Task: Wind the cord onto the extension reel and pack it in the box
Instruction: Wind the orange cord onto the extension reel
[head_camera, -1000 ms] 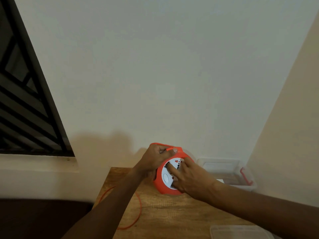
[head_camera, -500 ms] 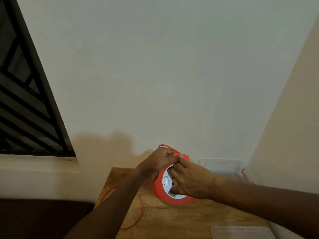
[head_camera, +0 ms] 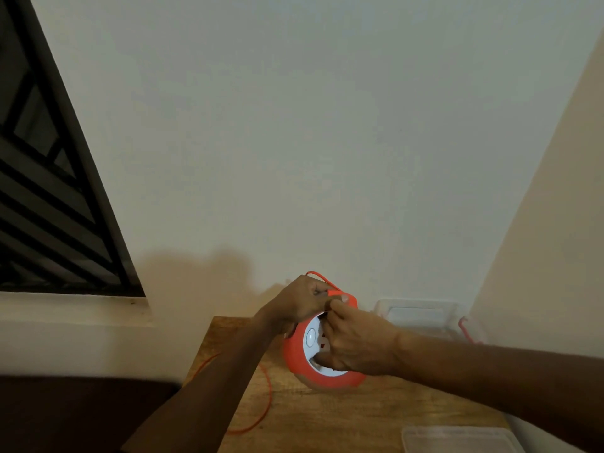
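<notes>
1. A wooden table (head_camera: 327,416) is standing against a pale wall (head_camera: 310,142), with a barred window (head_camera: 49,191) sitting off to the left.
2. One clear plastic box (head_camera: 421,317) with a red latch is resting at the table's far right corner, well apart from its one clear lid (head_camera: 457,439), which is lying at the near right edge.
3. One orange extension reel (head_camera: 307,351) is standing on edge near the middle of the table, its white face turned toward the camera; both hands are covering its top and right half.
4. One orange cord (head_camera: 264,403) is trailing in a loop across the table's left side, partly hidden behind the left forearm, and another stretch is arching over the reel's top.
5. The left hand (head_camera: 294,305) is curling its fingers round the reel's top rim and the cord there.
6. The right hand (head_camera: 356,341) is gripping the reel's white face, thumb up by the rim touching the left hand's fingers.
7. Compared with half a second ago, the hands and reel are sitting almost as they were; a second ago the right hand's fingers were lying flatter on the face and the reel was tilting more to the left.
</notes>
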The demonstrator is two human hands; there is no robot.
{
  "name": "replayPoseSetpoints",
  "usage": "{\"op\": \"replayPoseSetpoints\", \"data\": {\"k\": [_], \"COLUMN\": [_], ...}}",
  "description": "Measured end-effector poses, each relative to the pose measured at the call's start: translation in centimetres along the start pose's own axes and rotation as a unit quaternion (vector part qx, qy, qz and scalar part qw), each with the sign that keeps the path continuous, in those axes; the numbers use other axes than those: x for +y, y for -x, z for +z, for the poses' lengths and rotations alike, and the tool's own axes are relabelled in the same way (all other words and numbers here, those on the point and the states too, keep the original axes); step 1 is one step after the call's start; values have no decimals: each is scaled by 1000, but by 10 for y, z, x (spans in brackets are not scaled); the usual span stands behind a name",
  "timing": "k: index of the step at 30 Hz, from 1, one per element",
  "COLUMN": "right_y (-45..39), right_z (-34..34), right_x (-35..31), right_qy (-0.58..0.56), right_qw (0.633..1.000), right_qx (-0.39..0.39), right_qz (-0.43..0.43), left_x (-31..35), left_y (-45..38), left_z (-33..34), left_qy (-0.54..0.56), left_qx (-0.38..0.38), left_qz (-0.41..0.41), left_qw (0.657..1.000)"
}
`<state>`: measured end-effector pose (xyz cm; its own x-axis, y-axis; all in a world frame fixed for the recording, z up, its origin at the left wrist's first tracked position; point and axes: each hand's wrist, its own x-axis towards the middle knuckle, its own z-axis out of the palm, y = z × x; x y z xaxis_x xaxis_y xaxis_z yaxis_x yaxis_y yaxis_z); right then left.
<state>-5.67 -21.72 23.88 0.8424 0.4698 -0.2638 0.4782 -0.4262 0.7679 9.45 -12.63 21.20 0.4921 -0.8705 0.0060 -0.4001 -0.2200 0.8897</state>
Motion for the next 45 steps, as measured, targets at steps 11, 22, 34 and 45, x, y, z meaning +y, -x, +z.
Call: {"op": "replayPoseSetpoints", "data": {"k": [11, 22, 34, 45], "right_y": [-9, -34, -3, 5], "right_z": [29, 38, 19, 16], "right_x": [24, 4, 6, 20], "right_qy": [-230, -473, -440, -292], "right_qw": [929, 668, 737, 909], "right_qx": [33, 73, 119, -9], "right_qz": [287, 570, 498, 299], "left_x": [-6, 7, -6, 2], "left_y": [1, -6, -3, 6], "left_z": [10, 28, 18, 10], "left_qy": [273, 280, 258, 225], "left_qx": [250, 366, 345, 283], "left_qz": [-5, 30, -16, -4], "left_qw": [929, 887, 903, 932]}}
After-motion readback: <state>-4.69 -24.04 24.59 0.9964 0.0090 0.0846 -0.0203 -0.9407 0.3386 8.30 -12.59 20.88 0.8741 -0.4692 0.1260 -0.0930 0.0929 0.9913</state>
